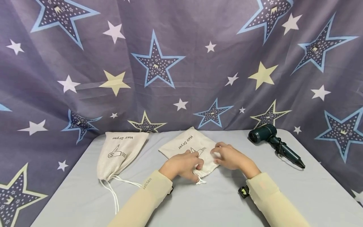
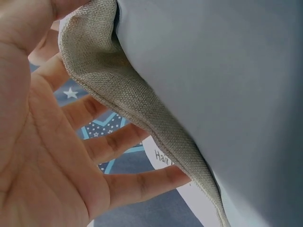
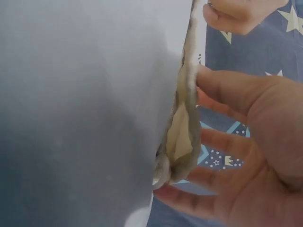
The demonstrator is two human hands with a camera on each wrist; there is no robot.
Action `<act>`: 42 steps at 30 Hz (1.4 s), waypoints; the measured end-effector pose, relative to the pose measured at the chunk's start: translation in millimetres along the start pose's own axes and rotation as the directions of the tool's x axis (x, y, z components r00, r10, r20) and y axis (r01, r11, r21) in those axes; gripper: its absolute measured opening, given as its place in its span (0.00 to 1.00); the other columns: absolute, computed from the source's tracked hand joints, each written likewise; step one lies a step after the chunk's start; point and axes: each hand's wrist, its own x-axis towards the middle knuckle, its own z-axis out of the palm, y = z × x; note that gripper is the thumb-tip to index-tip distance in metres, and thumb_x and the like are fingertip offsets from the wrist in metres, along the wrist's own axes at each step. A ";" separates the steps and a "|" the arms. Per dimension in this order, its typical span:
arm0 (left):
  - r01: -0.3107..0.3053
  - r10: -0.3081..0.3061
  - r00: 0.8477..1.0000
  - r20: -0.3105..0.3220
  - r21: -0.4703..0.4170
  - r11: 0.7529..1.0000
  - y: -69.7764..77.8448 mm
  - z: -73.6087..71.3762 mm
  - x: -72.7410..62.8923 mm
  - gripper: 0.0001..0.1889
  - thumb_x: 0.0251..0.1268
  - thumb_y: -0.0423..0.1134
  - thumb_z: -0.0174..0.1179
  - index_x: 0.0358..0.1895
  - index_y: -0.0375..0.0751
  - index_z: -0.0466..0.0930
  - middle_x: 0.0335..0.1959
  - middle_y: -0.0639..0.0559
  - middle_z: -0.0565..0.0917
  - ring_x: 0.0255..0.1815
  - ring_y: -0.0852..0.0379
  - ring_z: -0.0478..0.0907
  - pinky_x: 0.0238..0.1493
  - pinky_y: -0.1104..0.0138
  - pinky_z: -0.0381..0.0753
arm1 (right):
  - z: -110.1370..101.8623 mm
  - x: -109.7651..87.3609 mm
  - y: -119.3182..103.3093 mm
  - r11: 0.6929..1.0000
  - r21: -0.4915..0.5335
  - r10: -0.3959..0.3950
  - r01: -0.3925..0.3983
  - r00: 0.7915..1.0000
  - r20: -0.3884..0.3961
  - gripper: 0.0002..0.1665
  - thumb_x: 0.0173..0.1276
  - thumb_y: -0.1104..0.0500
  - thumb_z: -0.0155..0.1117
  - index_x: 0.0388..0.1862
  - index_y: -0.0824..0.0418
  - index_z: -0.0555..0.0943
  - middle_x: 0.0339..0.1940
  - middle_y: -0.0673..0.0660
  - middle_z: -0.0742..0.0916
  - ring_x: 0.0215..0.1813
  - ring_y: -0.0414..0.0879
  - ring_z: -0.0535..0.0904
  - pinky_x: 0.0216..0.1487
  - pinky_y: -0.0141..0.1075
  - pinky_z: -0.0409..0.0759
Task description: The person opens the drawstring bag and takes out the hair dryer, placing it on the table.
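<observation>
Middle bag [image 1: 202, 145] lies just ahead of and between your hands, toward the far edge of the table [image 1: 215, 201]. Long axis is diagonal: base far-left, mouth near-right, toward you. Left hand [image 1: 182, 164] is over its near-left side, thumb by the drawstring [image 1: 200, 181]; right hand [image 1: 230, 156] is at its right edge by the mouth. Neither's nearer, both touch cloth. Both unclenched, fingers spread, no firm grip. Hair dryer [image 1: 265, 133]: far-right corner, right hand nearer.
</observation>
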 end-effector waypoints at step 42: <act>0.309 -0.340 0.918 -0.203 -0.170 0.936 -98.7 -55.0 -59.7 0.23 0.58 0.53 0.72 0.55 0.53 0.80 0.59 0.46 0.76 0.60 0.41 0.70 0.58 0.41 0.74 | 2.3 -4.4 -16.5 0.993 -0.073 0.110 -0.097 0.975 0.195 0.32 0.76 0.47 0.60 0.76 0.51 0.72 0.75 0.68 0.72 0.72 0.76 0.64 0.69 0.70 0.61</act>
